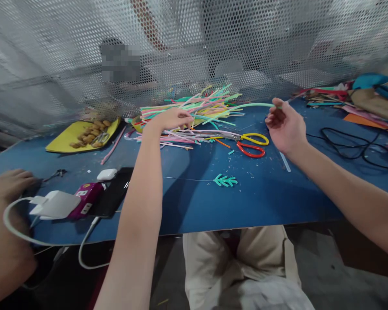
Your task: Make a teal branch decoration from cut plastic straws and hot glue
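My right hand is closed in a pinch on the end of a pale green pipe cleaner, which arcs left into the pile. Over the multicoloured pile of pipe cleaners reaches my left hand, its fingers bent together; what they grip is hidden. Scissors with one yellow and one red handle lie between my hands, blades against the pile. Nearer me rests a small green leaf-like sprig made of pipe cleaner, a thin wire running left from it. A translucent stick lies under my right hand.
A yellow sheet bears several brown nut-like pieces. A phone, a white earbud case and a charger with cables lie left. Another person's hand rests there. Black cable coils right; perforated mesh stands behind.
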Available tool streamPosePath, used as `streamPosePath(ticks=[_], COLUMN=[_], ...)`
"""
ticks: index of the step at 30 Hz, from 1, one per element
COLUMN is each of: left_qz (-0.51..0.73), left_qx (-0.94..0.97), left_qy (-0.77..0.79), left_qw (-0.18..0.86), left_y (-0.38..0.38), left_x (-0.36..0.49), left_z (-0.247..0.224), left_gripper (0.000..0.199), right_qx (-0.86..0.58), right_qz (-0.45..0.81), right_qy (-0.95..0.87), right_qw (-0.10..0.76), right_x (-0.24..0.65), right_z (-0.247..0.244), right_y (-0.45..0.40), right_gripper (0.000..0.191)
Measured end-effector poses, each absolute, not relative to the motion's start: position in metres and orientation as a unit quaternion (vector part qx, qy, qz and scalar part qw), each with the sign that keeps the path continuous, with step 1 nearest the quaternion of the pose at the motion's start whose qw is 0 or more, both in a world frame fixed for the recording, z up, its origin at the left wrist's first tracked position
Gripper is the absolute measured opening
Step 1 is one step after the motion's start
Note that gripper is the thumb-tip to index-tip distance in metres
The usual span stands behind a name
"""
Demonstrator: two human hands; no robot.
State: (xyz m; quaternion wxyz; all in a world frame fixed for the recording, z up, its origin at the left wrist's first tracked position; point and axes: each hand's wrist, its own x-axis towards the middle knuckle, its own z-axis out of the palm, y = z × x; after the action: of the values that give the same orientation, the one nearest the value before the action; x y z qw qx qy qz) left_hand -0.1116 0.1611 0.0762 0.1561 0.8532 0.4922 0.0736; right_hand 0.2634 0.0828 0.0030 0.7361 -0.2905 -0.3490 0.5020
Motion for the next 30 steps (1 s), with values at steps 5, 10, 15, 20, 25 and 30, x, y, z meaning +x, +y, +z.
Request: streamPosePath(ticks=[5, 10, 15, 20, 25, 30], left_qz=[0.002, 0.037, 0.094, 0.133, 0.127, 0.089], left_qx=[0.869, 0.871, 0.861, 0.858, 0.885, 0.886], left_qy=[0.491, 0.49, 0.496, 0.485, 0.439, 0.446], left_qw=[0.066, -0.01, -0.064, -0.103, -0.089, -0.091], left_y=[0.179, 0.189, 0.183, 0.18, 0.187, 0.189], left_x=[-0.083, -0.065, -0.059, -0.063, -0.063, -0.064], left_z=[0.037, 0.007, -0.01, -0.016, -0.02, -0.02], left_gripper=[0.037, 0.037, 0.041, 0.045, 0.047, 0.045], right_qx=[-0.303, -0.341, -0.348, -0.384, -0.493, -0.55], right_qz=[0.558, 0.553, 0.564, 0.508, 0.249, 0.058], right_qy=[-0.324, -0.332, -0.383, -0.427, -0.621, -0.719], right_qw=[0.701, 0.683, 0.643, 0.642, 0.556, 0.42], right_x=[0.277, 0.279, 0.271, 0.264, 0.266, 0.266], right_z=[0.001, -0.001, 0.0, -0.003, -0.011, -0.024], right_y=[0.09, 0.093, 0.086, 0.083, 0.082, 0.085], right_gripper=[0.033, 0.016, 0.01, 0.012, 0.012, 0.012])
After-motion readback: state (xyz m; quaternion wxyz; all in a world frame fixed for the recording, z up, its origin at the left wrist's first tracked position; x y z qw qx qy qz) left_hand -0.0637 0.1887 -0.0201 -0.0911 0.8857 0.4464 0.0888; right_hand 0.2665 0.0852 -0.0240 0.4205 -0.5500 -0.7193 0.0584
